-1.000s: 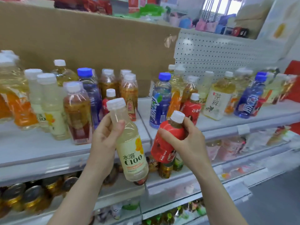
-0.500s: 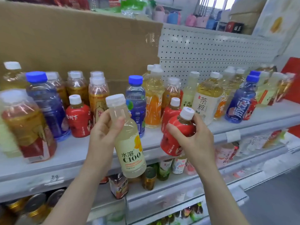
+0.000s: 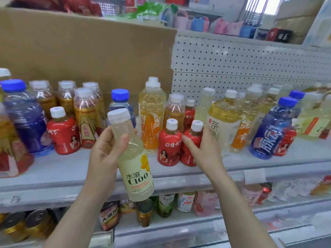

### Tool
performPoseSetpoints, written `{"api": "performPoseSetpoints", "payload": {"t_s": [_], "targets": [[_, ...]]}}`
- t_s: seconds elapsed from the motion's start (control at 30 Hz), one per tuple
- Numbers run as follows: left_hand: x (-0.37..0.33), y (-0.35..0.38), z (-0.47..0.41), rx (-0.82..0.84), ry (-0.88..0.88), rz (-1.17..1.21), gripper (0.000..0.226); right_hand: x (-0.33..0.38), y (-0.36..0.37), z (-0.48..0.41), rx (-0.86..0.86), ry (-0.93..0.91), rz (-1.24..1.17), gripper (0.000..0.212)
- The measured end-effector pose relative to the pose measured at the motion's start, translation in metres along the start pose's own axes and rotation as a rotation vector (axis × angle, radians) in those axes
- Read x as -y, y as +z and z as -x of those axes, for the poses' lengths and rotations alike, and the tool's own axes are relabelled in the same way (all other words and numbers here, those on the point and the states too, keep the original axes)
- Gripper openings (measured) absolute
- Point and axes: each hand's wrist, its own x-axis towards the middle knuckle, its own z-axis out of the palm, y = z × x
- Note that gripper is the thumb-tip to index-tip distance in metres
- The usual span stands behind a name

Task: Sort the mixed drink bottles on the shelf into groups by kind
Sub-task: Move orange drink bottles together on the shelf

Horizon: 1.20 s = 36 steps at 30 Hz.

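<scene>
My left hand (image 3: 104, 154) grips a pale yellow C100 bottle (image 3: 133, 156) with a white cap, held tilted in front of the shelf (image 3: 71, 176). My right hand (image 3: 204, 149) is curled round a small red bottle (image 3: 190, 144) that stands on the shelf, right beside another small red bottle (image 3: 169, 145). A third red bottle (image 3: 63, 133) stands further left. Behind them are mixed bottles: amber tea bottles (image 3: 86, 119), blue-capped bottles (image 3: 23, 119), an orange-labelled bottle (image 3: 152, 115) and a yellow tea bottle (image 3: 223, 120).
A cardboard sheet (image 3: 80, 47) and a white pegboard (image 3: 250, 65) back the shelf. More mixed bottles, one blue-labelled (image 3: 268, 133), crowd the right end. The lower shelf holds cans (image 3: 144, 212) and small bottles (image 3: 184, 201). The shelf's front strip is bare.
My right hand has carried the small red bottle forward and set it on the shelf next to another red one. The left hand still holds the C100 bottle. The view has shifted right.
</scene>
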Motion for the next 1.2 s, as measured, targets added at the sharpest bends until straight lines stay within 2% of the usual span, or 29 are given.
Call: {"api": "performPoseSetpoints", "payload": {"t_s": [0.13,0.23,0.43,0.6,0.67,0.73,0.83,0.9,1.07,1.2], "targets": [[0.007,0.021,0.007,-0.098,-0.002,-0.026,0.05,-0.013,-0.015,-0.015,0.175,-0.079,0.144,0.055],[0.011,0.031,0.014,-0.16,-0.009,-0.048,0.051,-0.016,-0.014,-0.019,0.14,-0.101,0.174,0.063],[0.007,0.035,0.018,-0.184,-0.026,-0.083,0.026,-0.013,-0.006,-0.028,0.146,-0.072,0.218,0.065],[0.001,0.037,0.015,-0.181,-0.031,-0.087,0.031,0.022,-0.023,-0.052,0.072,-0.195,0.175,0.074],[0.001,0.036,0.012,-0.179,-0.043,-0.073,0.03,0.041,-0.026,-0.072,0.171,-0.183,0.226,0.065],[0.001,0.036,0.01,-0.177,-0.061,-0.052,0.028,0.053,-0.025,-0.089,0.363,-0.12,0.259,0.047],[0.0,0.036,0.006,-0.169,-0.072,-0.048,0.029,0.053,-0.017,-0.103,0.528,-0.017,0.143,0.028],[-0.002,0.036,0.004,-0.158,-0.074,-0.04,0.03,0.047,-0.012,-0.106,0.49,0.0,0.049,0.03],[-0.01,0.039,-0.005,-0.112,-0.06,-0.004,0.032,0.057,-0.027,-0.115,0.251,-0.008,-0.13,0.045],[-0.025,0.048,-0.017,-0.075,-0.04,0.045,0.036,0.086,-0.062,-0.113,0.082,-0.115,-0.319,0.056]]}}
